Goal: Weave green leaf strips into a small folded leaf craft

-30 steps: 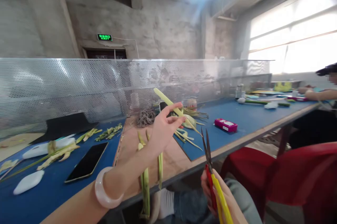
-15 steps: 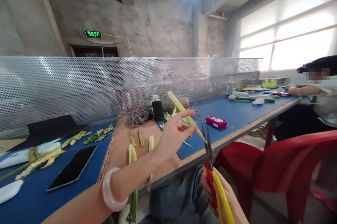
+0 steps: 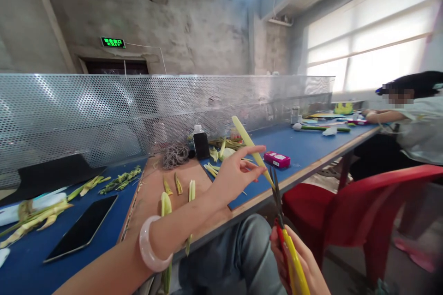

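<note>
My left hand (image 3: pixel 236 172) pinches a pale yellow-green leaf strip (image 3: pixel 247 140) that slants up and away over the table edge. A pale bangle sits on that wrist. My right hand (image 3: pixel 302 265) grips yellow and red handled scissors (image 3: pixel 282 221) low in front. The blades point up and their tips meet the lower end of the strip. Cut leaf pieces (image 3: pixel 177 186) lie on the brown board just left of my left hand.
A blue-topped table (image 3: pixel 304 149) runs right, with a perforated metal screen (image 3: pixel 104 110) behind it. On it lie a black phone (image 3: pixel 81 228), a pink box (image 3: pixel 277 159), a dark bottle (image 3: pixel 200 144) and a coil of cord (image 3: pixel 175 154). Red chairs (image 3: pixel 360 212) stand right; another person (image 3: pixel 411 124) sits far right.
The view has turned slightly to the left and down. My left hand has brought the strip's lower end down to the scissor tips. The scissors have stayed low in my right hand.
</note>
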`<move>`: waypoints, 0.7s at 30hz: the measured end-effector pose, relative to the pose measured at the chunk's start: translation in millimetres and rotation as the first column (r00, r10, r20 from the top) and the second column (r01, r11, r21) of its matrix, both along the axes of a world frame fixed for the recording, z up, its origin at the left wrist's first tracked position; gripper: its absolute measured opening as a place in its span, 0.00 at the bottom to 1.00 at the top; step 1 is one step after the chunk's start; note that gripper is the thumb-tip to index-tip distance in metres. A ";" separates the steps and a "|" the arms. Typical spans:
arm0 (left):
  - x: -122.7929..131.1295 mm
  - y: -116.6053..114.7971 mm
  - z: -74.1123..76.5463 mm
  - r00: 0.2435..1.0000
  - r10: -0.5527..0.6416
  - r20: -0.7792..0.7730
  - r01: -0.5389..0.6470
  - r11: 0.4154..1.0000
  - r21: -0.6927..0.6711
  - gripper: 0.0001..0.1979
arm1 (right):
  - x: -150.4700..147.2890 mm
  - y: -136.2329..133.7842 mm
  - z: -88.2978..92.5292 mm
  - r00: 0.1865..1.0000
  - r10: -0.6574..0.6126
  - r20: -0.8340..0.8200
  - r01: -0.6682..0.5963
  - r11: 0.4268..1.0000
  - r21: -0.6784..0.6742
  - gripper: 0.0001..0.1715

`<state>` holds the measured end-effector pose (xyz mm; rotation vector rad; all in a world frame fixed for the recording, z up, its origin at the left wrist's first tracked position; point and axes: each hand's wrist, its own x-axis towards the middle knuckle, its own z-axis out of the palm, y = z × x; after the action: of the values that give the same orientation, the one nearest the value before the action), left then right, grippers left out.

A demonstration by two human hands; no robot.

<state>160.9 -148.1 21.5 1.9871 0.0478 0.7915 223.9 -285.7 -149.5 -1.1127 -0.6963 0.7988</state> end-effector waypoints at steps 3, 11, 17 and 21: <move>5.1 -2.6 0.3 0.999 -0.012 -0.035 0.014 0.999 0.033 0.23 | 1.2 -4.1 -1.6 0.998 -0.063 -0.012 0.063 0.998 0.026 0.26; 34.0 3.1 -5.7 0.998 -0.065 0.008 0.064 0.996 0.058 0.22 | 16.5 -12.7 -7.3 0.952 -0.218 -0.217 0.223 0.975 0.002 0.27; 58.2 74.1 -32.0 0.946 0.265 -0.186 -0.224 0.951 0.215 0.19 | 51.1 -1.3 -29.7 0.916 -0.117 -0.383 0.151 0.987 0.062 0.28; 53.1 123.5 -52.1 0.878 0.380 -0.292 -0.274 0.898 0.345 0.13 | 46.4 9.0 -33.0 0.952 -0.051 -0.303 0.052 0.999 -0.005 0.27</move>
<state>214.1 -24.7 -30.6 2.4284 0.5251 0.6698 270.3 -276.7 -182.5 -0.9743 -0.4088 0.9004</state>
